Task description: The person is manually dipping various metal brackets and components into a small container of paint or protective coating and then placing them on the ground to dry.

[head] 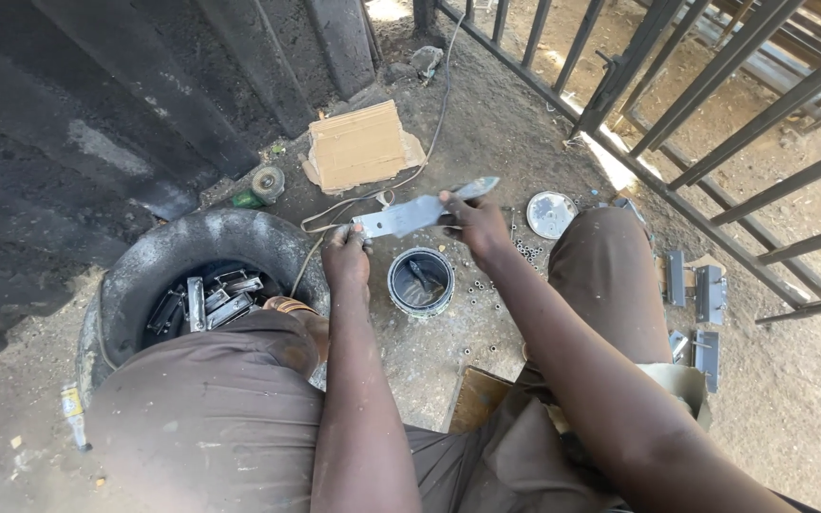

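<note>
One tyre [159, 261], one paint tin [421, 281], one round lid [550, 214], one cardboard piece [360, 145], two hands [346, 256] [480, 228].

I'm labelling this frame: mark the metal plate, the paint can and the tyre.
metal plate [401, 217], head view, middle of its flat face.
paint can [393, 285], head view, left rim.
tyre [159, 256], head view, upper rubber wall.

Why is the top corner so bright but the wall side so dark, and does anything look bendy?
Head view: sun falls through the metal railing, whitening the sandy ground behind it, while the dark wall sits in shade. The metal plate held by left hand and right hand glints palely. The wide lens bows the edges; the centre looks sharp.
</note>
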